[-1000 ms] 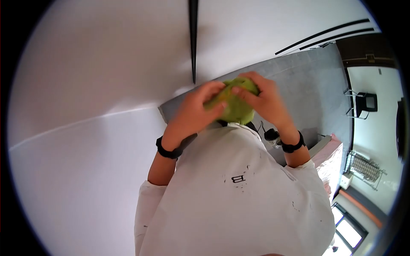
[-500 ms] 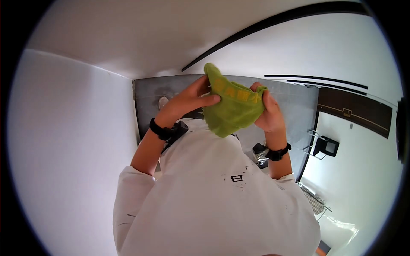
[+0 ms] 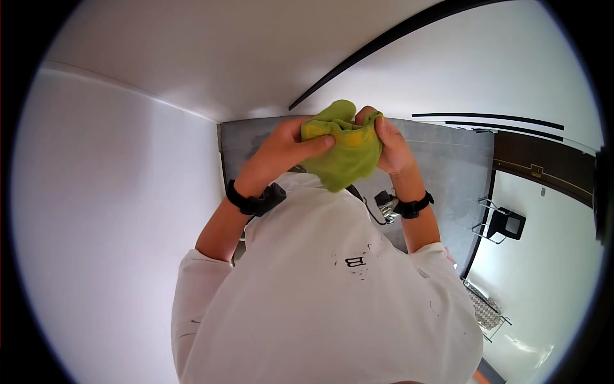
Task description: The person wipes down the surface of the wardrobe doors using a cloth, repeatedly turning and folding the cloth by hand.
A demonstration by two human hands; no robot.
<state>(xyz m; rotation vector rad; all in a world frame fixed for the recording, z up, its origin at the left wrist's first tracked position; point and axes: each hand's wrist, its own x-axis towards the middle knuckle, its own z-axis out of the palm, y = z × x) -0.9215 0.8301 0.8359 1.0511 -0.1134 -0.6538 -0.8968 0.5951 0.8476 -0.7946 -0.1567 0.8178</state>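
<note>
A green cloth (image 3: 348, 160) with yellow markings is held up in front of my chest, its upper edge folded and its lower part hanging down. My left hand (image 3: 291, 148) grips its left side, the thumb lying over the front. At the right edge, my right hand (image 3: 391, 146) pinches the cloth between thumb and fingers. The fingers behind the fabric are partly hidden. Each wrist wears a black band.
Grey floor (image 3: 441, 160) spreads beyond my hands. A black chair (image 3: 506, 224) stands at the right, near a dark brown door (image 3: 543, 163). A rack with patterned fabric (image 3: 484, 310) is at the lower right. A white wall (image 3: 128, 192) rises on the left.
The cloth was bunched and blurred, then spread wider between my hands. Now my hands are closer together and the cloth's upper part is folded over. The view has also turned.
</note>
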